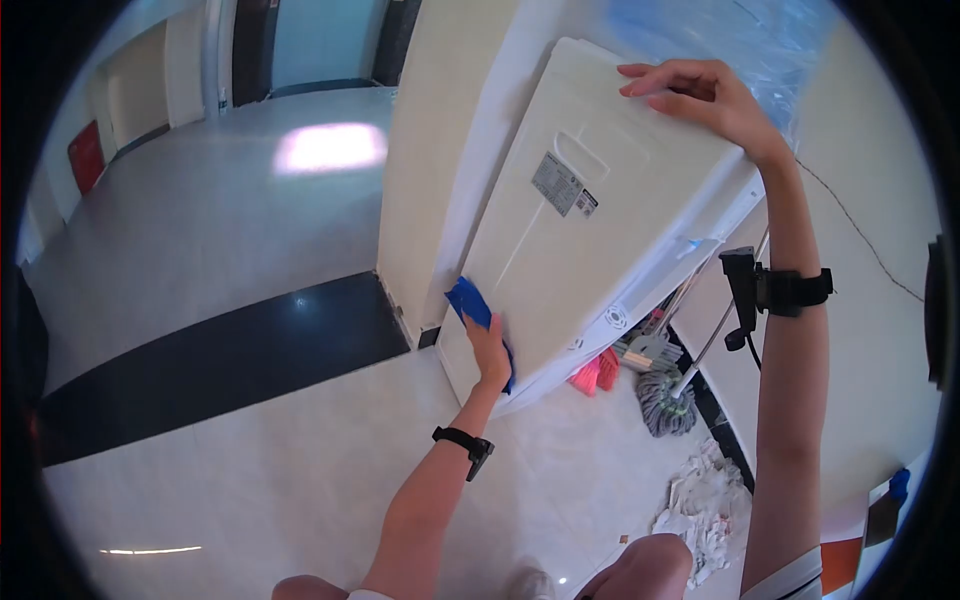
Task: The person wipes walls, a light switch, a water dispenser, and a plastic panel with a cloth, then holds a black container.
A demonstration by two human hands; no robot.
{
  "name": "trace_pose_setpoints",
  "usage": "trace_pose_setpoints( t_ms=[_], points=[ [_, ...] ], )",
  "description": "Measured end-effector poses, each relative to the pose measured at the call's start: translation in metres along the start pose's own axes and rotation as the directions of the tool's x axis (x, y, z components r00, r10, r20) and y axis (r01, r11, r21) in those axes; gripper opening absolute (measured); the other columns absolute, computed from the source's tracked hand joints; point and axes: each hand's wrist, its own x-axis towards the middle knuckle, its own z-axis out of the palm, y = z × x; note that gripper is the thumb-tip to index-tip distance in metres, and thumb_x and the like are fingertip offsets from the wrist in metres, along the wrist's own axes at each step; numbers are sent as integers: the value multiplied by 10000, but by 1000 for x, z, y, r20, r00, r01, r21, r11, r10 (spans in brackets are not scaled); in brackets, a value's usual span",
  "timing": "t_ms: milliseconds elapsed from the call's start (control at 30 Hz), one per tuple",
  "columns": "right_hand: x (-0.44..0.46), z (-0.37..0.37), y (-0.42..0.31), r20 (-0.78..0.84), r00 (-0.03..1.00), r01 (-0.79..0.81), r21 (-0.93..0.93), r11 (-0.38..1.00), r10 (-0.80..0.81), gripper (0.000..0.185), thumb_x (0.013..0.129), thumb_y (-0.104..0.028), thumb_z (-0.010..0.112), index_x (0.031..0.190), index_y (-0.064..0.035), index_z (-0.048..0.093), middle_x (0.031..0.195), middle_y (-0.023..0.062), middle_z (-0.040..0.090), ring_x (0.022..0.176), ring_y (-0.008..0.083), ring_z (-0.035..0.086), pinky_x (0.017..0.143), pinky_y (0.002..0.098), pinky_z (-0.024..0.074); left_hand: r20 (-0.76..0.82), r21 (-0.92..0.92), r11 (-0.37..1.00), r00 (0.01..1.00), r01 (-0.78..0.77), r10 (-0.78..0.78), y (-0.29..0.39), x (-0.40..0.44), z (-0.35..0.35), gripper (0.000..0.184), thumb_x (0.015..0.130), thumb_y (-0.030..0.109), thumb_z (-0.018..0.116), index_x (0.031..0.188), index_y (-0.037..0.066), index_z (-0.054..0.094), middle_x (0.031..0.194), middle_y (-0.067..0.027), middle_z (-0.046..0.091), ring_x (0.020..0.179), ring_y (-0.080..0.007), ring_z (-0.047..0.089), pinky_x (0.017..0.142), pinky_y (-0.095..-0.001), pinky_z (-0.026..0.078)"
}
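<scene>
A tall white appliance (545, 235), possibly a washing machine, stands against the wall edge. Its side panel has a recessed handle and a grey printed label (557, 183). Low on this panel, my left hand (487, 350) presses a blue cloth (470, 303), which shows beyond the fingertips and beside the palm. My right hand (705, 92) rests at the upper edge of the appliance, thumb and fingers loosely bent and apart, with nothing in it. Clear plastic film (730, 40) lies over the top behind that hand.
A grey string mop (668, 402), a pink-red brush head (597, 372) and other long-handled tools stand behind the appliance. Crumpled white material (703, 505) lies on the floor by the right wall. A dark floor strip (240, 360) crosses the doorway at left.
</scene>
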Motion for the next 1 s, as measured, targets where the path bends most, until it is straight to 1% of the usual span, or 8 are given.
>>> trace_pose_setpoints(
  t_ms=[133,200,233,333,567,667,867,1000],
  points=[
    [1,-1,0,5,999,-45,-47,998,45,183,900,-79,624,1029,-36,746,1280,131,668,1164,198,635,973,305,501,38,55,953,955,-297,296,62,-2,29,741,984,260,493,1522,-112,144,1611,-270,148,1483,-411,151,1224,-462,80],
    [-1,0,-1,-7,998,-67,-12,998,67,188,899,-131,650,1031,-52,758,1257,124,682,1139,186,646,956,288,504,169,103,759,763,-643,624,137,-2,42,650,903,214,559,1403,-146,351,1569,-302,180,1454,-458,176,1208,-483,145],
    [-1,1,-2,-22,996,-88,23,996,88,201,897,-183,675,1032,-68,770,1234,117,696,1114,174,656,939,271,507,184,-56,825,807,-562,562,188,-10,47,625,904,269,572,1315,-178,423,1524,-332,245,1441,-494,188,1193,-525,163],
    [-1,2,-6,-27,997,-74,-1,997,74,209,903,-188,658,1038,-74,770,1249,111,690,1121,180,653,934,276,513,274,10,542,524,-840,807,219,6,67,699,955,391,538,1305,-207,444,1555,-358,219,1454,-527,158,1178,-566,144],
    [2,3,-2,20,998,-60,-22,998,60,198,910,-188,653,1021,-72,769,1169,107,719,1236,216,601,964,294,506,256,131,677,684,-724,683,131,29,31,707,958,398,513,1336,-193,427,1568,-330,222,1465,-488,181,1199,-540,149],
    [2,2,-1,-29,994,-104,-18,994,104,187,914,-181,650,1004,-66,766,1112,101,734,1296,247,561,1008,326,489,69,-20,952,949,-306,307,43,25,9,766,992,354,490,1501,-135,191,1579,-289,228,1471,-426,209,1219,-429,145],
    [1,2,-1,-30,990,-137,98,986,141,171,935,-175,648,978,-48,755,1072,97,743,1335,275,522,1043,365,468,-23,63,993,995,95,-93,-64,2,-28,862,988,395,521,1542,-89,71,1601,-277,186,1479,-392,206,1222,-406,155],
    [2,3,0,-7,988,-153,74,986,154,197,974,-150,592,997,-4,722,1087,113,727,1379,313,468,1091,398,402,-96,52,996,993,70,-65,-86,-5,-28,774,1006,361,503,1525,-101,160,1590,-297,192,1473,-415,202,1218,-428,159]
  ],
)
